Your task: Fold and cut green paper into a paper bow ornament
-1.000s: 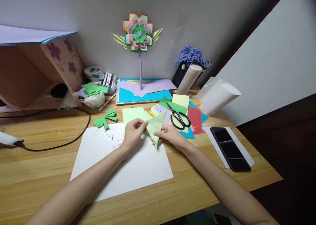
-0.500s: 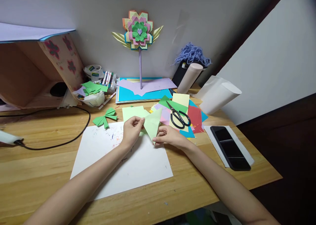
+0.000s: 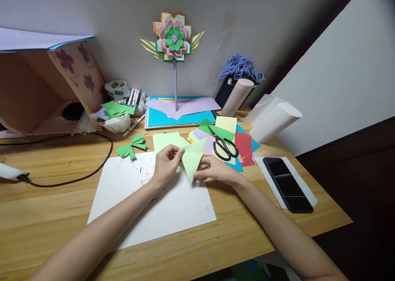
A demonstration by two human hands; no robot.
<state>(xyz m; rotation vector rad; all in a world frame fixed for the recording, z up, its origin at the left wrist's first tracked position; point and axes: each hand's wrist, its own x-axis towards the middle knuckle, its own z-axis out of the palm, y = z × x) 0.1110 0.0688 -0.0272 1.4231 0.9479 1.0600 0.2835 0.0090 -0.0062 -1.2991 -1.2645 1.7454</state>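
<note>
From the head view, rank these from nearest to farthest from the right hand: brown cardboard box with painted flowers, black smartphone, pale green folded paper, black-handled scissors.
From the right hand:
1. Pale green folded paper, at its fingertips
2. Black-handled scissors, just beyond it
3. Black smartphone, off to the right
4. Brown cardboard box, far left

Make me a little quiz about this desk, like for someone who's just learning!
1. Pick one: what is the left hand holding?
A) blue yarn
B) pale green paper
C) a marker

2. True or false: the scissors lie on top of coloured papers.

3. Fill in the colour: the paper flower has a ____ stem.

Key: 1 B; 2 true; 3 purple.
</note>
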